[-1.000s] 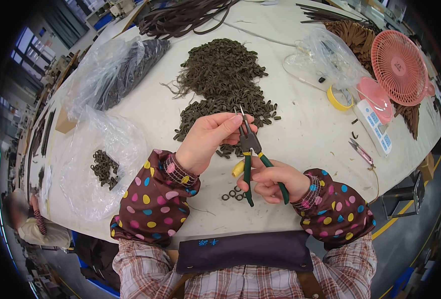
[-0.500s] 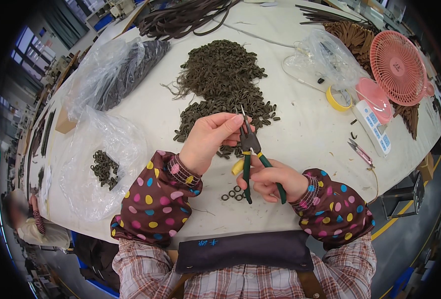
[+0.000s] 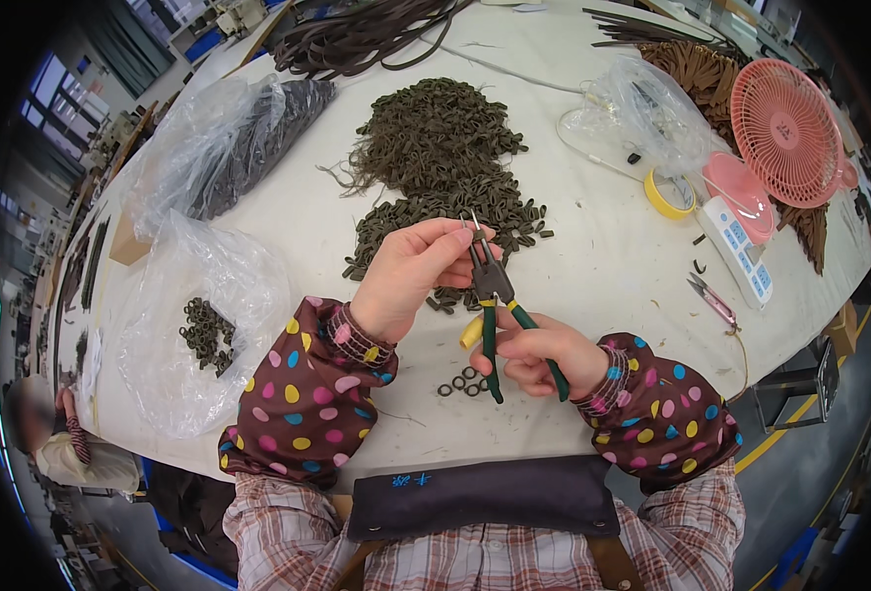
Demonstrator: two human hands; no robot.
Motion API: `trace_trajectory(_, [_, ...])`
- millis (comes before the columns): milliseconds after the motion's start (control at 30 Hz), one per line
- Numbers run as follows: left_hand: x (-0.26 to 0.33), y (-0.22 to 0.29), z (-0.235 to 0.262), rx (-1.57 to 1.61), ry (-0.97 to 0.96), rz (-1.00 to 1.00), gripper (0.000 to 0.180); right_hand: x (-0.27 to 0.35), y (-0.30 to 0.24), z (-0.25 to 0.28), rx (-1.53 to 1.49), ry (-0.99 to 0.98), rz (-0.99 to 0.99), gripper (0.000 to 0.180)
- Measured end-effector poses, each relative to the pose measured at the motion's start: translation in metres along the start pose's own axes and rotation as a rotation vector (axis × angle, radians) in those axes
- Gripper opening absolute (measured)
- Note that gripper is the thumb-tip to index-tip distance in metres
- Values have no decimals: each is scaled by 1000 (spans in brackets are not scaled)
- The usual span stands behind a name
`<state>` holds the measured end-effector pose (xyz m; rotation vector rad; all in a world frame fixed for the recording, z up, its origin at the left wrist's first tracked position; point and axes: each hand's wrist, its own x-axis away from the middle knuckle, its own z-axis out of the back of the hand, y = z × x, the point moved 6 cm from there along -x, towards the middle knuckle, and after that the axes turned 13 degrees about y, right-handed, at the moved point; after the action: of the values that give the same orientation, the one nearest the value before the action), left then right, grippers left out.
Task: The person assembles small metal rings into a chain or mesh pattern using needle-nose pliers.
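Note:
My right hand (image 3: pixel 554 353) is closed round the green handles of long-nosed pliers (image 3: pixel 494 286), whose handles are spread and whose slim jaws point away from me. By those jaws, my left hand (image 3: pixel 406 271) is pinched at thumb and fingers; whatever sits in the pinch is too small and hidden to name. Next to the handles shows a yellow piece (image 3: pixel 471 333), seemingly a cover on a right fingertip. Several small dark rings (image 3: pixel 471 382) lie on the table below the pliers. Just beyond my hands spreads a large heap of dark olive fabric loops (image 3: pixel 440 138).
At left is a clear plastic bag (image 3: pixel 160 325) with dark loops (image 3: pixel 207 337) on it. Behind it lies a filled bag (image 3: pixel 258 138). On the right are yellow tape (image 3: pixel 670 194), a pink fan (image 3: pixel 786 133), a white power strip (image 3: pixel 736 251) and thread snips (image 3: pixel 713 298). A person (image 3: pixel 81 448) sits far left.
The pliers' jaw tips and my left hand have shifted slightly to the left and the handles slightly to the right. The rings and the heap have not moved.

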<state>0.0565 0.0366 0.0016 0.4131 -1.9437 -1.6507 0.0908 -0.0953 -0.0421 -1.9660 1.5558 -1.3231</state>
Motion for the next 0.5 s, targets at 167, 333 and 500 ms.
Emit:
trace_trajectory(167, [-2,-2,2,-36,30,-41,27,-4,0,8,187,160,92,26])
trace_trajectory(333, [-2,0,1,35,-19,-10,26,3,-1,2,22,-3,1,27])
trace_trajectory(500, [-2,0,2,0,12,-49,26,2,1,1,-29,-60,-48,30])
